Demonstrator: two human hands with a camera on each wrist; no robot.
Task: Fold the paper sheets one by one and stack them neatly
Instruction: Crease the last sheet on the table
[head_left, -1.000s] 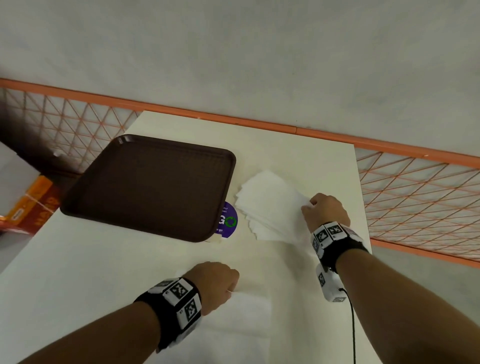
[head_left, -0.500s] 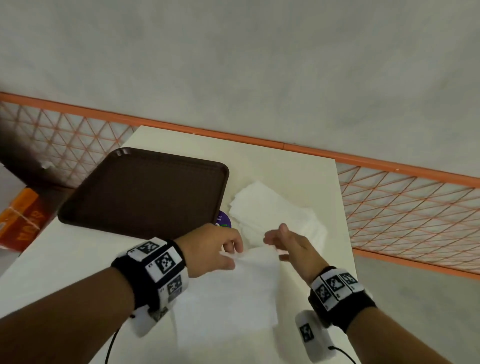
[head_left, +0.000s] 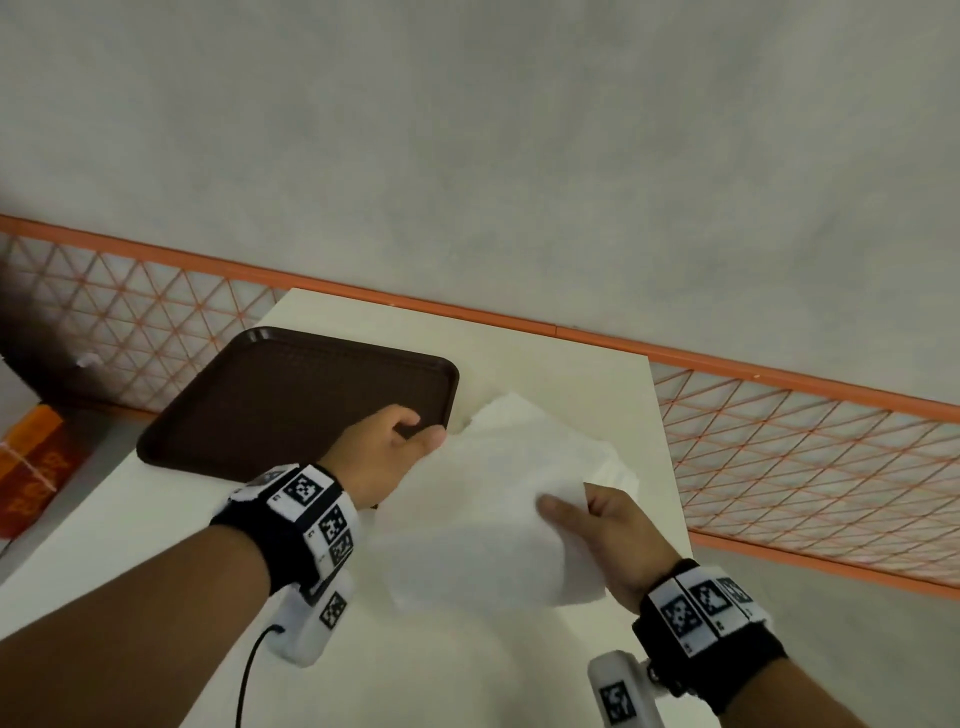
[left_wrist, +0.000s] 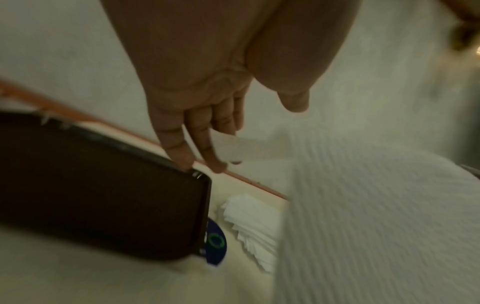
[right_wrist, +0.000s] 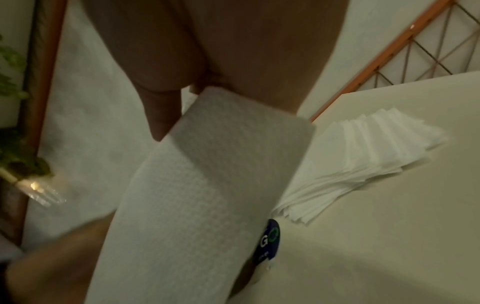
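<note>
The sheet (head_left: 483, 525) hangs in the air above the table (head_left: 156, 545), between the two hands and in front of the pile (right_wrist: 369, 156) of other sheets. The right hand (head_left: 605, 540) pinches its right edge, thumb on top and fingers beneath. The left hand (head_left: 387, 452) is at the sheet's upper left corner, but whether it grips is hard to tell: the left wrist view shows its fingers (left_wrist: 205, 148) fairly straight and hanging over the tray (head_left: 291, 400).

The sheet looks thin, embossed and limp (it bows in the middle), so it is probably very light and easy to crease or tear. Corners or edges seem the best places to hold it, with gentle tension to keep it flat for folding.
</note>
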